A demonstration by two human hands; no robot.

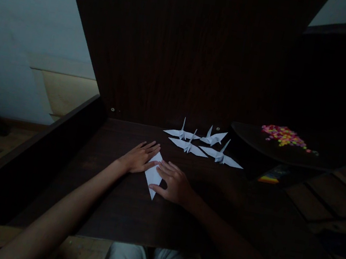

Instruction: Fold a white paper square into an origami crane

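Observation:
A white sheet of paper folded into a narrow diamond (pixel 153 176) lies flat on the dark tabletop, its lower tip pointing toward me. My left hand (pixel 140 157) rests flat with fingers spread, its fingertips and thumb on the paper's upper left edge. From the right, my right hand (pixel 175 183) touches the same paper with its fingers stretched over the right edge and its thumb near the lower part. Just beyond my hands stand several white origami cranes (pixel 189 146) with wings spread and necks up.
A dark wooden desk (pixel 112 212) has a tall back panel and a raised side board (pixel 31 159) at left. On a curved shelf (pixel 251 138) at right lies a heap of small colourful pieces (pixel 283 135). Something with a yellow stripe (pixel 269 179) sits under it.

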